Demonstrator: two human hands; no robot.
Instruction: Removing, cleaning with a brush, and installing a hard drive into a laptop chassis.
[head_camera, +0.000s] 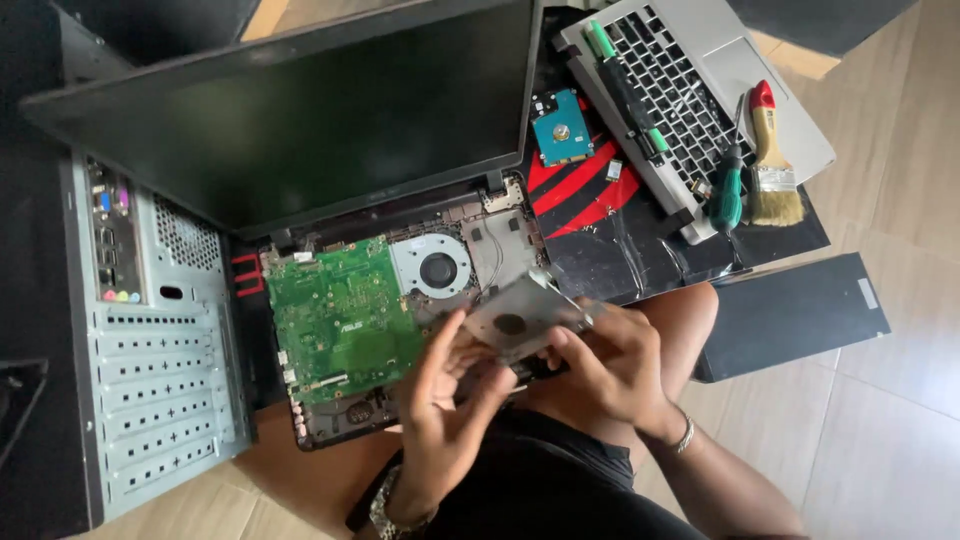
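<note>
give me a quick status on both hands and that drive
Left hand and right hand both gripping silver drive. Held over opened laptop. Nothing in the way.

Soft even daylight, faint shadows, slight blur, mild edge distortion.

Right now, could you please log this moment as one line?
both hands: left hand, right hand | hold: metal drive | over: open laptop
</note>
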